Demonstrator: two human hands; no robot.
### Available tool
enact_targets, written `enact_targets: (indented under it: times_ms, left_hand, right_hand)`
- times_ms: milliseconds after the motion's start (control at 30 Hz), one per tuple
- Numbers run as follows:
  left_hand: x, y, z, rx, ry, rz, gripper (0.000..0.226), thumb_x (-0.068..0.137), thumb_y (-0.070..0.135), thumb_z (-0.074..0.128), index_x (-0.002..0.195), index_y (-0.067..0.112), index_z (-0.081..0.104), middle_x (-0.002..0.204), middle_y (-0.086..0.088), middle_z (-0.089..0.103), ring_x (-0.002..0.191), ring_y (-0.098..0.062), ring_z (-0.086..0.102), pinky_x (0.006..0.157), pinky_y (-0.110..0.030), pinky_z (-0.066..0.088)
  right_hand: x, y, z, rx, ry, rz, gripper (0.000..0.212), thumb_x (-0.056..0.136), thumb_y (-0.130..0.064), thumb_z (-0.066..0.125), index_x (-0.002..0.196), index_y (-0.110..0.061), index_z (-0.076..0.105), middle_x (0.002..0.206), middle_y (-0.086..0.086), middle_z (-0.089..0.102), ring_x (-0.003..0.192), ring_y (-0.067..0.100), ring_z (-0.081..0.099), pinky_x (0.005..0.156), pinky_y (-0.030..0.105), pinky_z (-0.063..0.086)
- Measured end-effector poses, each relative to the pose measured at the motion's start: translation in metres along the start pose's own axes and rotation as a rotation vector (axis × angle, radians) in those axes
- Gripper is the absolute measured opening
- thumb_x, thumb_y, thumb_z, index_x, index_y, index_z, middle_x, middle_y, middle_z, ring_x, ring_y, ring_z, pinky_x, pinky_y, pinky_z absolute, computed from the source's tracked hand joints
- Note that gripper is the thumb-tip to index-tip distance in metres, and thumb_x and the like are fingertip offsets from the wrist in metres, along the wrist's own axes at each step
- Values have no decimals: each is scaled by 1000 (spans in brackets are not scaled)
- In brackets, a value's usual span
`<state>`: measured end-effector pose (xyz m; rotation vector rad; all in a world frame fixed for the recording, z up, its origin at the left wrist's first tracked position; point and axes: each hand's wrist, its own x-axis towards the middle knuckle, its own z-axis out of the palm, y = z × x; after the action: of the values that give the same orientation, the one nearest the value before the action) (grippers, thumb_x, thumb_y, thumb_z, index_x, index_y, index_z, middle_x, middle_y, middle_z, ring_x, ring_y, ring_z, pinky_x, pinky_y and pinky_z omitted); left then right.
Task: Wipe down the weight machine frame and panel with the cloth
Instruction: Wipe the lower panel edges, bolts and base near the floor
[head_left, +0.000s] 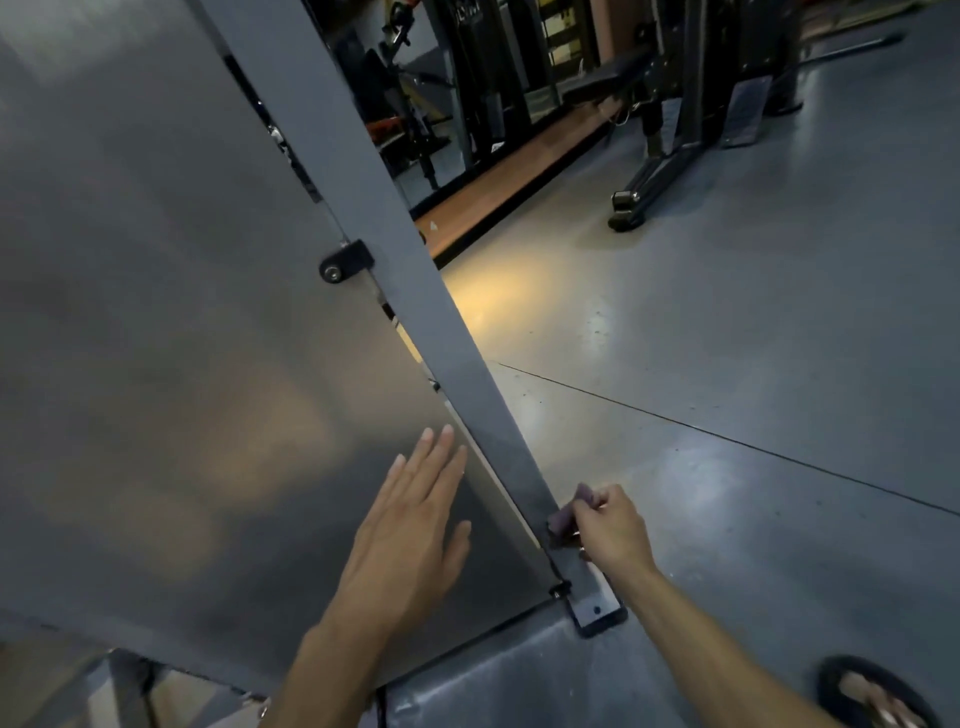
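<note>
Glossy grey floor (753, 338), dark gym equip (670, 104) behind

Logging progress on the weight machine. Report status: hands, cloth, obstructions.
Left hand open, flat on panel. Right hand grips cloth against frame post, near its base. Nothing seen blocking the post.

Mauve cloth (570, 512), dark grey frame (415, 270), dull silver-grey panel (156, 286), glossy grey-blue floor (753, 338)

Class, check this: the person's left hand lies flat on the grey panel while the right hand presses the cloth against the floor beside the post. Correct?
Not quite. In the head view the right hand grips the cloth against the frame post, not the floor. The left hand does lie flat on the panel.
</note>
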<state>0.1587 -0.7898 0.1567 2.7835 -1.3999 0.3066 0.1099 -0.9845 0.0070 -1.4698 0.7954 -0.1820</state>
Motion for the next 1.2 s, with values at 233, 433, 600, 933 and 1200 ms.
enact_targets:
  times_ms: [233, 433, 600, 933, 1200]
  left_hand:
    - [20, -6, 13, -64, 34, 63, 54, 94, 28, 53, 146, 11, 54, 156, 1, 46, 147, -16, 37, 119, -30, 31]
    - [34, -6, 20, -127, 22, 4, 46, 96, 24, 58, 142, 19, 58, 143, 11, 55, 131, -7, 47, 108, -2, 21]
    - [34, -10, 20, -155, 50, 25, 42, 97, 28, 54, 138, 24, 59, 136, 15, 58, 125, 5, 44, 103, 0, 25]
    - [22, -19, 11, -161, 85, -33, 40, 94, 16, 63, 133, 26, 64, 127, 24, 55, 119, 8, 45, 100, 3, 24]
    - [20, -22, 11, -190, 133, -19, 43, 90, 18, 62, 132, 24, 64, 126, 23, 55, 118, 8, 45, 102, 1, 25]
  right_hand:
    - [24, 37, 20, 171, 42, 111, 9, 94, -21, 60, 94, -13, 56, 77, -4, 75, 81, 18, 72, 83, 47, 58]
    - [20, 39, 31, 337, -26, 44, 19, 99, 8, 46, 94, -10, 41, 69, 12, 66, 64, 22, 64, 71, 32, 53]
    - [11, 10, 43, 356, 60, -104, 10, 101, -15, 61, 97, -15, 52, 80, -2, 74, 77, 4, 71, 67, 23, 57]
    - [8, 20, 48, 207, 149, -103, 15, 98, -21, 64, 94, -19, 49, 85, -1, 69, 82, 23, 69, 64, 27, 54]
    - [-3, -26, 51, 201, 195, -408, 17, 100, -23, 61, 91, -24, 47, 69, -8, 66, 63, 6, 60, 53, 16, 42]
